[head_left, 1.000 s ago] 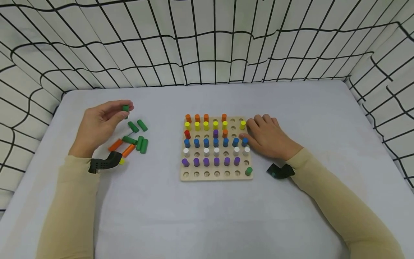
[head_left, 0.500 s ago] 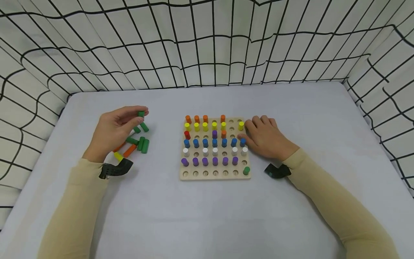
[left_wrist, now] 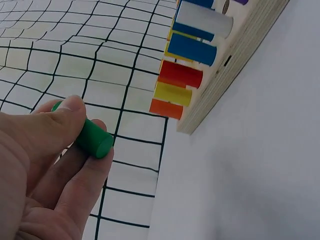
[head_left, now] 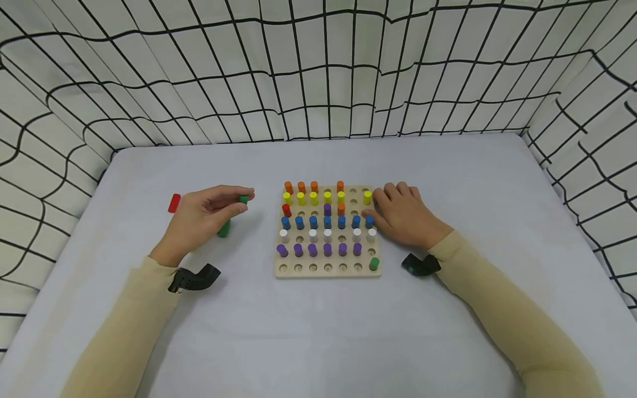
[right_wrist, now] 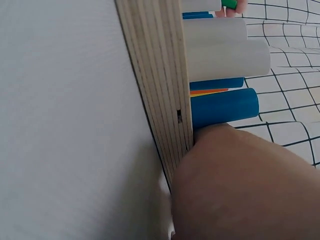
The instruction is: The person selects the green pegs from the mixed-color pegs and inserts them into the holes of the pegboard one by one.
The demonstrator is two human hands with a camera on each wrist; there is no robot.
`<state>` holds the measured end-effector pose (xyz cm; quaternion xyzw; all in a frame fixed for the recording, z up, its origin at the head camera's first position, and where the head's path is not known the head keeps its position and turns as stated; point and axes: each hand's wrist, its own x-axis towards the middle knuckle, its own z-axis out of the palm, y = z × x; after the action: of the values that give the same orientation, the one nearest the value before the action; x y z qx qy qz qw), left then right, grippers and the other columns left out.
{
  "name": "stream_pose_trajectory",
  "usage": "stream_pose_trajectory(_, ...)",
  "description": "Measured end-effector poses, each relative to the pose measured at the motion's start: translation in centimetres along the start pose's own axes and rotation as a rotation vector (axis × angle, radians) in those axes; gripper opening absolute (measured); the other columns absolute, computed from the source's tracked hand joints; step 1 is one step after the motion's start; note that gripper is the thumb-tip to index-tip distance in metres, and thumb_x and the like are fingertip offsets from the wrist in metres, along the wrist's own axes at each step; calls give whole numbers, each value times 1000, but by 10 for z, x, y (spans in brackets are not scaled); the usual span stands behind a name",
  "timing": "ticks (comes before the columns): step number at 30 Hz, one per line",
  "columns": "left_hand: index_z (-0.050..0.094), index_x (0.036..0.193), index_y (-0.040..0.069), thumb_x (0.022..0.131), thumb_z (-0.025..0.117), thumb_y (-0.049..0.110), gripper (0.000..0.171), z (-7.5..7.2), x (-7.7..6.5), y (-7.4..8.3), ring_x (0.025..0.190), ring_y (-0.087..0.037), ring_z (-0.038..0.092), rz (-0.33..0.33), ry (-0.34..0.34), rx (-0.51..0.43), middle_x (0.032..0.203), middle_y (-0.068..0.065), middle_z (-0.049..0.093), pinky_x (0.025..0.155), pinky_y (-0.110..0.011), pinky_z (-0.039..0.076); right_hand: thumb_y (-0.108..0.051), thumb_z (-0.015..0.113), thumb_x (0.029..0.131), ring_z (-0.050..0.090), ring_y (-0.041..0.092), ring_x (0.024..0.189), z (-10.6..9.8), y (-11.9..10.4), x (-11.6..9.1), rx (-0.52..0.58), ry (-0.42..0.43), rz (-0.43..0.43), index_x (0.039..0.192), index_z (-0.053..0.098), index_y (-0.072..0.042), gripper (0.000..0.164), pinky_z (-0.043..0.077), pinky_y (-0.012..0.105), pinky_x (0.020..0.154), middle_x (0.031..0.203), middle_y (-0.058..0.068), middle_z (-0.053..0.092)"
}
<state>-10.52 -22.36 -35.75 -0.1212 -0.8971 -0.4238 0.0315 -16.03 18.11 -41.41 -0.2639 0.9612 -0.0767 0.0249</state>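
In the head view my left hand (head_left: 206, 221) pinches a green peg (head_left: 244, 198) between thumb and fingers, above the table left of the pegboard (head_left: 306, 273). The left wrist view shows this peg tilted, one round end pointing away from the palm. My right hand (head_left: 408, 218) rests at the board's right edge, thumb beside the end blue peg (head_left: 369, 221). The wooden board carries rows of orange, yellow, blue, white and purple pegs, plus a red peg (head_left: 286, 210). One green peg (head_left: 374, 263) stands in its near right corner, beside several bare holes.
Partly hidden behind my left hand lie loose pegs, among them a green one (head_left: 224, 229); a loose red peg (head_left: 174, 203) lies to its left. Black wire mesh (head_left: 325, 83) surrounds the back and sides of the white-covered table (head_left: 318, 331).
My left hand has moved right and towards me with the green peg, passing over the loose pegs. A loose red peg now shows on its left. My right hand stays at the board.
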Motion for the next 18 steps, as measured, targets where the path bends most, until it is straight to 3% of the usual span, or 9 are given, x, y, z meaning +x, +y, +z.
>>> stream_pose_trajectory(6, 74, 127, 16, 94, 75, 6, 35, 13, 0, 7, 101, 11, 71, 44, -4, -69, 123, -9, 77, 86, -10, 58, -57, 41, 107, 50, 37, 116, 0, 0, 1, -15, 5, 8, 126, 53, -10, 52, 42, 57, 105, 118, 15, 58)
stream_pose_trajectory(17, 71, 128, 8, 95, 73, 7, 34, 35, -8, 24, 106, 9, 71, 117, 16, -173, 125, -18, 74, 92, -11, 58, -56, 44, 107, 50, 36, 113, 0, 0, 1, -6, 13, 5, 124, 53, -11, 49, 42, 55, 102, 117, 14, 58)
stream_pose_trajectory(18, 71, 128, 8, 94, 73, 6, 33, 38, -8, 25, 106, 9, 71, 125, 13, -187, 123, -13, 76, 92, -12, 58, -56, 44, 107, 50, 36, 113, 0, 0, 1, -7, 12, 5, 125, 53, -11, 50, 42, 55, 102, 117, 14, 58)
